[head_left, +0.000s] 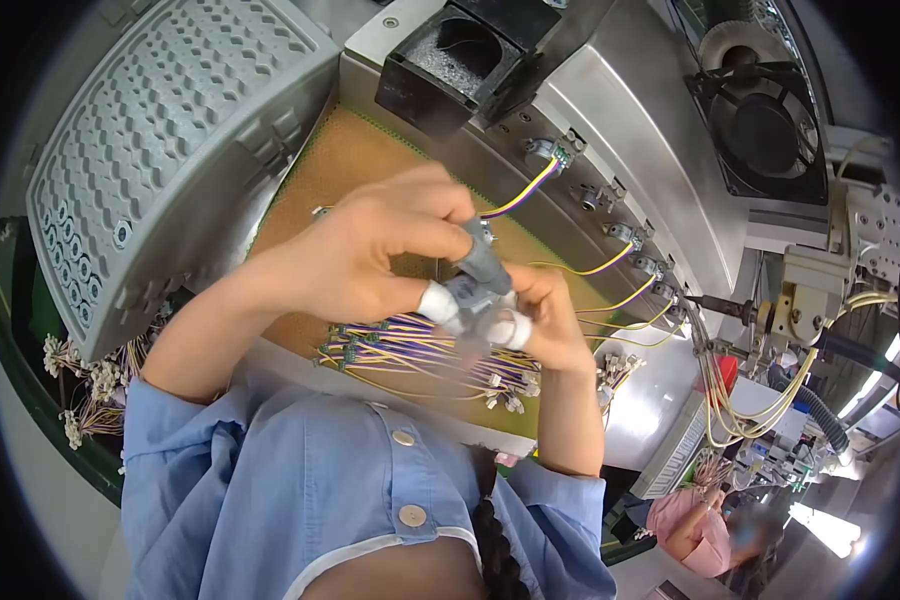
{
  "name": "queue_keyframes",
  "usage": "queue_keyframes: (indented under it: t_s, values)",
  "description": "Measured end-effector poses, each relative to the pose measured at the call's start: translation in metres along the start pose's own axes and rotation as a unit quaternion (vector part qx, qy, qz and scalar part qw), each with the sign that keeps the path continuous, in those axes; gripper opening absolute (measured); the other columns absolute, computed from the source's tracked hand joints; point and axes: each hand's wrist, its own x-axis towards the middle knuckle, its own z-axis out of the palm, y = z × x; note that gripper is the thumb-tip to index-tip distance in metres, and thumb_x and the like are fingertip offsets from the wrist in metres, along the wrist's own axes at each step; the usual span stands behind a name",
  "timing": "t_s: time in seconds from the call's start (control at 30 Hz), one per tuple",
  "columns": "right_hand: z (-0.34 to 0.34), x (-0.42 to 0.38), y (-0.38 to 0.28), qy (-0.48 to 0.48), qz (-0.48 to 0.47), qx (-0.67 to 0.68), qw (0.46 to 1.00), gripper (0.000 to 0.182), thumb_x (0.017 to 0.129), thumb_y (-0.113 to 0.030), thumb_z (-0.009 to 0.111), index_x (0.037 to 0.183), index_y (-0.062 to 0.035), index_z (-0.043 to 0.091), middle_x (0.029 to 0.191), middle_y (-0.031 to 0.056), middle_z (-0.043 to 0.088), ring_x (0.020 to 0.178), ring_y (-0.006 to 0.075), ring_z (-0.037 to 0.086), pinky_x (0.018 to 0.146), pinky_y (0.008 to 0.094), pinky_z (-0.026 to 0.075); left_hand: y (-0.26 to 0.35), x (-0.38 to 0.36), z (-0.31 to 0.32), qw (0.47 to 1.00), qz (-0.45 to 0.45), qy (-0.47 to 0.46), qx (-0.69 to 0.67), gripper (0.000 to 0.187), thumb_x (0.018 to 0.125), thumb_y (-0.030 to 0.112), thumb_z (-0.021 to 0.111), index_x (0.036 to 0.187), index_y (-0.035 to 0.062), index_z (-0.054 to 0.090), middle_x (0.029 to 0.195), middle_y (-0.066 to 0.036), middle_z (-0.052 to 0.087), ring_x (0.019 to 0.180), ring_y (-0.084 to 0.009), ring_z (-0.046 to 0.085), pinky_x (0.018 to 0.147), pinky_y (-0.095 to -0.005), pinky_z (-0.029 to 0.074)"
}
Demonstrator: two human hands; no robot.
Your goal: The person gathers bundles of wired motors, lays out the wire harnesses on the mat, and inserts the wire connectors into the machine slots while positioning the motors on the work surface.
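My left hand [370,240] reaches in from the left, its fingertips pinched together at the middle of the view. Opposite it, my right hand [550,315] is closed at the same spot, with white and grey coverings around the fingertips. Between them is a small greyish item, too blurred to make out. Below the hands, a bundle of yellow, purple and white wires [410,350] with small connectors lies on the brown mat [315,190]. Several small round metal parts [625,235] with wires attached sit along the metal fixture above right.
A grey textured tray [180,110] with round parts stands at the left. A black box [460,60] is at the top, a black fan [765,130] at upper right. A pointed tool [715,304] aims at the fixture. Another person in pink [690,530] sits at lower right.
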Motion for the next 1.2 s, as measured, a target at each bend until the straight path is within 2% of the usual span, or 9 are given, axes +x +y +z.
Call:
queue_keyframes:
  t_s: [0.07, 0.13, 0.4, 0.57, 0.73, 0.87, 0.93, 1.0, 1.2]
  values:
    - [0.010, -0.004, -0.001, 0.041, 0.029, 0.032, 0.998, 0.032, 0.079, -0.022, 0.061, 0.096, 0.0059, 0.058, 0.079, 0.0129, 0.063, 0.056, 0.0137, 0.060, 0.044, 0.0232, 0.047, 0.000, -0.008, 0.005, 0.999, -0.019, 0.004, -0.042, 0.023, 0.064, 0.002, 0.063, 0.086, 0.0034, 0.059, 0.086, -0.010, 0.051, 0.071, -0.0257, 0.051, 0.060, -0.0317, 0.043]
    - [0.009, -0.005, -0.001, 0.152, 0.079, -0.008, 0.985, 0.032, 0.081, -0.023, 0.057, 0.094, 0.0061, 0.058, 0.072, 0.0109, 0.062, 0.050, 0.0136, 0.057, 0.041, 0.0233, 0.044, 0.005, -0.023, 0.005, 0.964, -0.264, 0.016, -0.018, 0.026, 0.066, 0.002, 0.062, 0.092, 0.0024, 0.058, 0.089, -0.010, 0.052, 0.081, -0.0263, 0.050, 0.068, -0.0323, 0.043]
    - [0.018, -0.006, 0.013, 0.286, -0.014, 0.074, 0.955, 0.039, 0.084, -0.032, 0.049, 0.097, 0.0038, 0.055, 0.066, 0.0095, 0.058, 0.046, 0.0133, 0.051, 0.040, 0.0260, 0.047, -0.010, -0.070, 0.023, 0.947, -0.098, -0.112, 0.283, 0.022, 0.059, 0.001, 0.057, 0.081, 0.0045, 0.058, 0.089, -0.011, 0.050, 0.090, -0.0277, 0.049, 0.075, -0.0371, 0.044]
    - [0.018, 0.005, 0.010, 0.409, -0.026, 0.178, 0.895, 0.043, 0.086, -0.040, 0.044, 0.099, -0.0008, 0.054, 0.068, 0.0056, 0.056, 0.046, 0.0129, 0.048, 0.044, 0.0287, 0.047, 0.008, -0.046, 0.015, 0.971, -0.147, -0.025, 0.189, 0.019, 0.061, -0.003, 0.057, 0.079, 0.0031, 0.054, 0.072, -0.008, 0.051, 0.065, -0.0264, 0.054, 0.056, -0.0354, 0.043]
    - [0.016, 0.033, 0.000, 0.485, -0.041, 0.202, 0.850, 0.039, 0.087, -0.038, 0.046, 0.093, -0.0005, 0.054, 0.067, 0.0049, 0.056, 0.048, 0.0123, 0.049, 0.045, 0.0304, 0.043, 0.020, -0.030, 0.014, 0.976, -0.192, -0.007, 0.103, 0.019, 0.062, 0.003, 0.065, 0.078, 0.0031, 0.055, 0.075, -0.008, 0.053, 0.066, -0.0259, 0.053, 0.056, -0.0341, 0.043]
    - [-0.007, 0.015, -0.005, 0.351, 0.008, 0.213, 0.912, 0.042, 0.090, -0.033, 0.041, 0.107, 0.0041, 0.050, 0.093, 0.0129, 0.062, 0.077, 0.0239, 0.063, 0.057, 0.0333, 0.052, 0.020, -0.024, 0.028, 0.982, -0.173, 0.022, 0.074, 0.018, 0.063, 0.001, 0.062, 0.079, 0.0021, 0.054, 0.078, -0.010, 0.051, 0.068, -0.0272, 0.053, 0.058, -0.0345, 0.043]
    - [-0.004, -0.007, -0.015, 0.319, 0.008, 0.012, 0.948, 0.034, 0.087, -0.015, 0.051, 0.115, 0.0037, 0.047, 0.106, 0.0148, 0.060, 0.093, 0.0253, 0.061, 0.065, 0.0332, 0.054, 0.022, -0.013, 0.027, 0.982, -0.099, 0.050, 0.155, 0.021, 0.061, -0.003, 0.059, 0.081, 0.0023, 0.054, 0.077, -0.010, 0.051, 0.068, -0.0288, 0.053, 0.059, -0.0349, 0.043]
    - [-0.008, -0.045, -0.019, 0.313, 0.032, -0.353, 0.881, 0.043, 0.080, -0.010, 0.062, 0.119, -0.0004, 0.046, 0.103, 0.0120, 0.061, 0.086, 0.0185, 0.062, 0.065, 0.0300, 0.053, 0.024, -0.012, 0.021, 0.977, -0.086, 0.055, 0.187, 0.026, 0.059, -0.005, 0.057, 0.083, 0.0031, 0.056, 0.076, -0.012, 0.050, 0.070, -0.0302, 0.052, 0.059, -0.0356, 0.042]
    - [0.037, -0.033, -0.004, 0.216, -0.096, -0.527, 0.816, 0.024, 0.076, -0.020, 0.065, 0.095, -0.0054, 0.059, 0.084, 0.0138, 0.063, 0.063, 0.0271, 0.061, 0.057, 0.0329, 0.050, 0.036, -0.025, 0.034, 0.978, -0.067, 0.090, 0.177, 0.033, 0.063, -0.003, 0.062, 0.095, 0.0036, 0.059, 0.086, -0.012, 0.057, 0.081, -0.0268, 0.055, 0.068, -0.0327, 0.045]
